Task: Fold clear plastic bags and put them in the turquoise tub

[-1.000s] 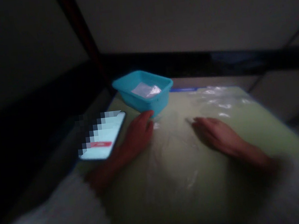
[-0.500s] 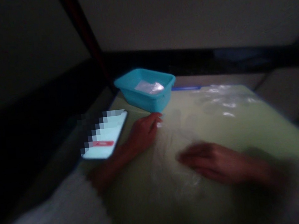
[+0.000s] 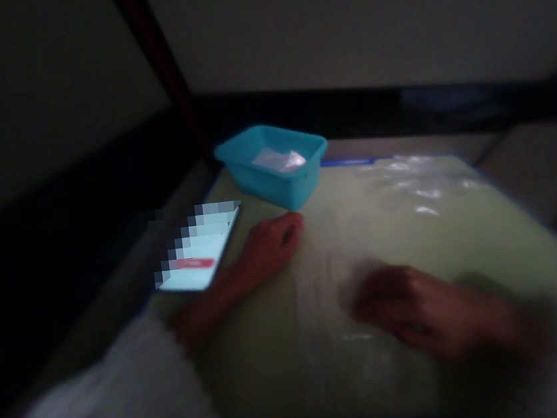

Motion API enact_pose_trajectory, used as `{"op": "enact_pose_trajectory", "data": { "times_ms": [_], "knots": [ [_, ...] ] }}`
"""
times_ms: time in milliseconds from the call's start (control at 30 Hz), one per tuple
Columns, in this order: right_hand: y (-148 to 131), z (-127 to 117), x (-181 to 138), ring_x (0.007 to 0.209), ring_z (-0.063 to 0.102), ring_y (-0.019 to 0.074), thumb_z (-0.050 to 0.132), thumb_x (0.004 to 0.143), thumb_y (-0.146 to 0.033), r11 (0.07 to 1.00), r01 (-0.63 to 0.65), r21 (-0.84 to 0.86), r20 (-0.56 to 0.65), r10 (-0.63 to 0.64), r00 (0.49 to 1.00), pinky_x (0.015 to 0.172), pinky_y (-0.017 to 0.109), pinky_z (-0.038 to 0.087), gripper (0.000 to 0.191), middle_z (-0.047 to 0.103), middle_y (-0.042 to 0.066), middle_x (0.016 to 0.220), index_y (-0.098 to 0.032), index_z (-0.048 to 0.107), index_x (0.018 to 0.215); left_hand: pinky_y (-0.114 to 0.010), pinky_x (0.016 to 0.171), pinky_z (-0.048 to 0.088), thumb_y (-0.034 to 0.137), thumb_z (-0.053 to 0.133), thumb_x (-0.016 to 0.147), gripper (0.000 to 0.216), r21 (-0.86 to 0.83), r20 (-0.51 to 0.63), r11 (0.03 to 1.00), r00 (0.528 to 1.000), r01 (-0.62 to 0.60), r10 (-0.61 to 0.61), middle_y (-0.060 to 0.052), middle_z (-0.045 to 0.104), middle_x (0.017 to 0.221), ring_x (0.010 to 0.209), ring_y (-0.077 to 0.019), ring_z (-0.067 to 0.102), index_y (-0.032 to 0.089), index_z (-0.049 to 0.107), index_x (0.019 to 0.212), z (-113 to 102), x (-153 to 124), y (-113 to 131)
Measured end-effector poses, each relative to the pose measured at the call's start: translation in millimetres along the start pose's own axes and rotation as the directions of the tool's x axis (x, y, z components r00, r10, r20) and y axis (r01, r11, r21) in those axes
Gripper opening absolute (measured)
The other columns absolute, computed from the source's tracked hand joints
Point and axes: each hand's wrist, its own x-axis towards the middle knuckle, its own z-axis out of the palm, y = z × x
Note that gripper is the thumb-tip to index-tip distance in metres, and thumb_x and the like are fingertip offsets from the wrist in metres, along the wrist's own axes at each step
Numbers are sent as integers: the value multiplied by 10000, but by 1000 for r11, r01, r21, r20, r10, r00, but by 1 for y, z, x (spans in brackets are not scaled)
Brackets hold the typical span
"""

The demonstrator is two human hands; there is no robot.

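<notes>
A thin clear plastic bag or sheet lies flat on the pale yellow-green tabletop, its outline faint in the dim light. At its far left corner my left hand rests with the fingers curled and pinched on the plastic's edge. My right hand is over the right side of that plastic, fingers together and bent downward. Motion blurs its fingertips, so what they hold, if anything, is hidden.
A turquoise plastic basket holding shiny clear packets stands beyond my left hand. A lit phone lies left of my forearm. More crinkled clear plastic lies at the far right, near a blue strip on the table's edge.
My right hand has moved slightly right and towards me, its fingers more curled. The clear plastic lies straighter. My left hand stays near the basket, its fingers more closed.
</notes>
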Motion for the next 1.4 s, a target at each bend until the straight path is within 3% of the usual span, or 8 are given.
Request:
{"op": "enact_pose_trajectory", "data": {
  "times_ms": [100, 233, 400, 800, 933, 1067, 1200, 1400],
  "knots": [
    [6, -1, -3, 943, 651, 196, 394, 876, -149, 985, -65, 160, -94, 81, 992, 805, 346, 515, 343, 697, 85, 1057, -189, 612, 1138, -336, 820, 504, 214, 518, 799, 140, -326, -12, 941, 995, 87, -96, -65, 698, 888, 847, -181, 664, 144, 619, 865, -1, 3, 8],
    [22, 1, -4, 849, 656, 186, 360, 949, -279, 855, -186, 484, -309, 366, 878, 749, 320, 520, 289, 700, 63, 916, -208, 639, 962, -359, 812, 513, 263, 562, 796, 157, -765, 251, 569, 953, 301, -168, -79, 708, 886, 844, -193, 681, 137, 603, 881, 1, 0, 27],
    [42, 12, 1, 683, 596, 160, 362, 945, -408, 692, -179, 700, -270, 488, 830, 649, 302, 499, 330, 612, 33, 727, -190, 564, 800, -337, 797, 514, 272, 608, 818, 227, -797, 529, 296, 845, 526, -79, -111, 709, 943, 893, -204, 682, 132, 571, 993, 14, -13, 32],
    [48, 14, 6, 530, 448, 110, 399, 914, -343, 594, -228, 772, -162, 531, 832, 537, 250, 388, 324, 505, -15, 579, -190, 485, 641, -346, 835, 502, 310, 622, 828, 300, -777, 591, 264, 807, 572, -11, -135, 698, 967, 922, -217, 674, 136, 524, 1053, 20, -13, 27],
    [36, 6, 1, 568, 482, 104, 465, 899, -309, 725, -187, 662, -211, 420, 882, 537, 230, 395, 252, 522, -16, 613, -179, 524, 692, -370, 861, 486, 284, 622, 832, 275, -823, 541, 206, 841, 529, 3, -135, 699, 965, 922, -228, 673, 131, 537, 1043, 14, -12, 32],
    [9, -1, -3, 669, 550, 122, 628, 789, -225, 909, -176, 378, 2, 189, 982, 639, 250, 437, 109, 583, 6, 680, -172, 605, 697, -380, 850, 492, 246, 609, 845, 236, -840, 522, 209, 851, 501, 57, -139, 699, 954, 905, -236, 680, 123, 551, 1039, 6, -11, 31],
    [-10, -1, -3, 778, 586, 160, 716, 705, -248, 962, -142, 233, 216, 92, 972, 759, 290, 460, 80, 624, 15, 736, -187, 664, 713, -392, 859, 498, 250, 556, 882, 223, -826, 546, 253, 827, 503, 136, -159, 686, 1005, 958, -257, 667, 112, 572, 1056, -1, -11, 24],
    [-17, 5, -4, 808, 600, 183, 678, 680, -199, 989, -96, 114, 214, 70, 974, 723, 295, 482, 69, 668, 52, 839, -184, 685, 748, -350, 890, 495, 275, 591, 862, 243, -754, 622, 404, 760, 518, 187, -166, 667, 1082, 1027, -244, 641, 107, 636, 1032, 6, -15, 11]
  ]
}}
